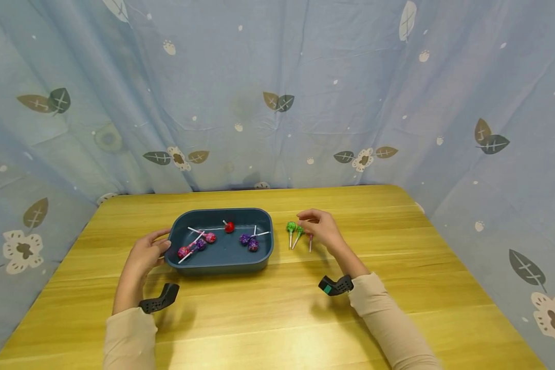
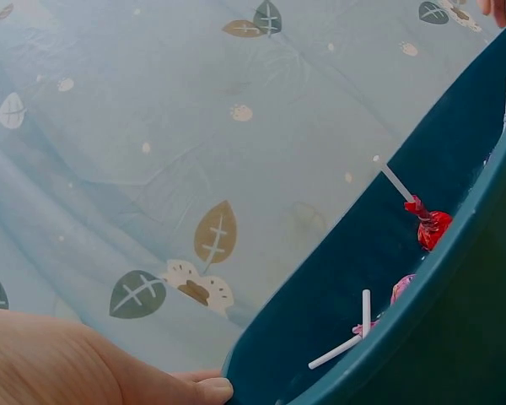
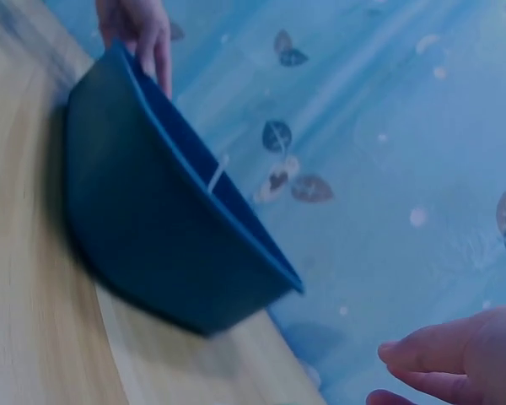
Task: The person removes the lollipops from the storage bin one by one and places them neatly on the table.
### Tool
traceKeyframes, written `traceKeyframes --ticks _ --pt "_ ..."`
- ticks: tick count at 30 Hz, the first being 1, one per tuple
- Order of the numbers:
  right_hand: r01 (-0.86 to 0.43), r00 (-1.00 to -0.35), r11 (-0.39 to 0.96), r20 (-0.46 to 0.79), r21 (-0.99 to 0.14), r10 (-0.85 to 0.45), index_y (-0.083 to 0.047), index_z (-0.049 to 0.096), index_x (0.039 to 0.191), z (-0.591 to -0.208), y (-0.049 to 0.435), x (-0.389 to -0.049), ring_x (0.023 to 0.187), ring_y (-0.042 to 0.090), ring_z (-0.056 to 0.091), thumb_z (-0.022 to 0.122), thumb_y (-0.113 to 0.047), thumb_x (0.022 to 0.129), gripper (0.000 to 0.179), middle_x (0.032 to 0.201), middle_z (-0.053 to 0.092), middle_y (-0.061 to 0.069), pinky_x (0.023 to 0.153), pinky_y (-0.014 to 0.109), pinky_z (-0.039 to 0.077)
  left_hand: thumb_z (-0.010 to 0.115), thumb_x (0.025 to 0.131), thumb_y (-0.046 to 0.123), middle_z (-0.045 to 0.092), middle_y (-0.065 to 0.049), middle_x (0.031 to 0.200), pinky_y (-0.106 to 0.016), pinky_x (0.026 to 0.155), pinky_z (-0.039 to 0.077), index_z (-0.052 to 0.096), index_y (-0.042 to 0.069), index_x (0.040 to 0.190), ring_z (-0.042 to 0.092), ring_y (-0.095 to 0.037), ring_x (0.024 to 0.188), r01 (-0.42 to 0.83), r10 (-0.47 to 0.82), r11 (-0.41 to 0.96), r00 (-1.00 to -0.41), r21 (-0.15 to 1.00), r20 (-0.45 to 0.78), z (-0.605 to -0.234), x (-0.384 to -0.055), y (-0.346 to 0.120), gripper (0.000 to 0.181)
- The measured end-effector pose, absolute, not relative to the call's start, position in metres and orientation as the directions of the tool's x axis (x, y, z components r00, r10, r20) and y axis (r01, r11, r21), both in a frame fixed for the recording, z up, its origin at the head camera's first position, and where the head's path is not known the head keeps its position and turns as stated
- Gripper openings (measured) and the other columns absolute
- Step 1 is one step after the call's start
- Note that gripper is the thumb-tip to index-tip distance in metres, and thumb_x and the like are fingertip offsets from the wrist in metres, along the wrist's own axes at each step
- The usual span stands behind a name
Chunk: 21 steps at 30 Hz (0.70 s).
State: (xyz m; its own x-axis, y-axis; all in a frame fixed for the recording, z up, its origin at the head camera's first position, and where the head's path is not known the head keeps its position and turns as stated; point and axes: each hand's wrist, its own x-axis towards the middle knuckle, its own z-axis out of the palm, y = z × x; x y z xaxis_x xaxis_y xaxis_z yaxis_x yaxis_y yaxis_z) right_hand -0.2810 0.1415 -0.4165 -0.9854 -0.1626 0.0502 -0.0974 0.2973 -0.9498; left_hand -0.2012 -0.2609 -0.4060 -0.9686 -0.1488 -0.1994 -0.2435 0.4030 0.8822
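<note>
A dark blue plastic bin (image 1: 222, 257) stands on the table with several wrapped lollipops inside. A red lollipop (image 1: 229, 227) lies near its back wall, purple ones (image 1: 254, 245) at its right, pink and purple ones (image 1: 183, 252) at its left. My left hand (image 1: 144, 255) grips the bin's left end, thumb (image 2: 211, 390) at the rim. To the right of the bin, two green lollipops (image 1: 291, 226) and a pink one (image 1: 311, 237) lie on the table, the pink one partly hidden. Over these hovers my right hand (image 1: 322, 228), fingers (image 3: 430, 346) extended, nothing visible between them.
The yellow wood-grain table (image 1: 268, 318) runs up to a light blue patterned curtain (image 1: 240, 103) behind and at both sides. Black wrist devices (image 1: 159, 300) sit on both forearms, below the beige sleeves' cuffs.
</note>
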Motion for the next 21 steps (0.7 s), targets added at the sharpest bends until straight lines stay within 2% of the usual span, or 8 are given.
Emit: traceKeyframes --ticks 3,7,13,21 --pt "-0.111 -0.983 0.270 0.065 -0.956 -0.174 -0.001 0.066 0.116 -0.413 0.132 -0.278 0.099 0.037 0.060 0.066 -0.009 0.092 0.026 0.115 0.064 0.018 0.078 0.053 0.050 0.044 0.102 0.008 0.044 -0.032 0.138 -0.029 0.072 0.051 0.032 -0.004 0.148 0.058 -0.032 0.108 -0.252 -0.156 0.400 -0.966 0.881 -0.205 -0.405 -0.201 -0.260 0.049" --pt "-0.152 -0.974 0.230 0.106 -0.961 -0.203 -0.001 0.066 0.115 -0.407 0.118 -0.275 0.102 0.030 0.061 0.066 -0.009 0.092 0.025 0.116 0.063 0.020 0.089 0.045 0.049 0.044 0.102 0.008 0.043 -0.032 0.139 -0.030 0.074 0.051 0.032 -0.004 0.148 0.056 -0.036 0.112 -0.260 -0.158 0.394 -0.964 0.882 -0.213 -0.403 -0.201 -0.258 0.049" --pt "-0.185 -0.948 0.158 0.133 -0.970 -0.288 0.005 0.064 0.117 -0.396 0.090 -0.267 0.101 0.031 0.062 0.065 -0.008 0.093 0.028 0.115 0.063 0.022 0.089 0.046 0.049 0.045 0.102 0.009 0.042 -0.032 0.139 -0.031 0.074 0.051 0.032 -0.004 0.148 0.055 -0.037 0.113 -0.257 -0.157 0.395 -0.965 0.882 -0.211 -0.402 -0.202 -0.258 0.049" --pt "-0.150 -0.899 0.089 0.098 -0.985 -0.427 0.007 0.061 0.119 -0.402 0.043 -0.270 0.104 0.036 0.060 0.064 -0.007 0.094 0.029 0.117 0.061 0.024 0.088 0.045 0.049 0.044 0.102 0.008 0.044 -0.031 0.139 -0.032 0.076 0.051 0.033 -0.003 0.148 0.057 -0.034 0.110 -0.250 -0.159 0.392 -0.966 0.885 -0.202 -0.405 -0.200 -0.259 0.048"
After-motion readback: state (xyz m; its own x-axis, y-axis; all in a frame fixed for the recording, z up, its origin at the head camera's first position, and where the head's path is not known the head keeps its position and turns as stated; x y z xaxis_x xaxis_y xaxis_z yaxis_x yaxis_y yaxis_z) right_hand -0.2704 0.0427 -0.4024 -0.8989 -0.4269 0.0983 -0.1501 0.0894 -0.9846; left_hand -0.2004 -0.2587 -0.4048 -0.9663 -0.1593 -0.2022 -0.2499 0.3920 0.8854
